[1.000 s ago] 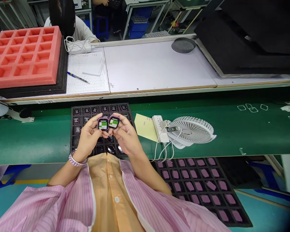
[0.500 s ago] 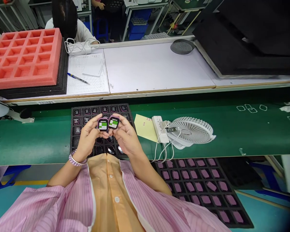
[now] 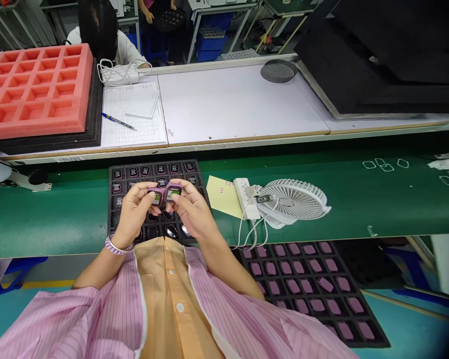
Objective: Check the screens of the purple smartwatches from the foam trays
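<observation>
Two small purple-cased smartwatch bodies with lit green-and-white screens are held side by side over a black foam tray [image 3: 114, 217]. My left hand [image 3: 133, 212] is closed on the left smartwatch [image 3: 156, 198], its thumb over part of the screen. In my right hand [image 3: 194, 212] is the right smartwatch [image 3: 172, 191], with the thumb resting on its screen. Beneath both hands, the tray's pockets hold several dark-screened watch bodies [image 3: 160, 168]; my hands hide some of the pockets.
Right of the tray lie a yellow note [image 3: 222, 194], a white power strip [image 3: 246, 197] and a white fan [image 3: 294, 199] with cables. A second tray of purple pieces [image 3: 316, 265] sits lower right. Pink foam [image 3: 37, 94] stands on the shelf; a person [image 3: 99, 30] sits beyond it.
Both thumbs have moved onto the watch screens, covering more of them. The watches tilt slightly differently. In the background, another person's hands and a dark tray have shifted.
</observation>
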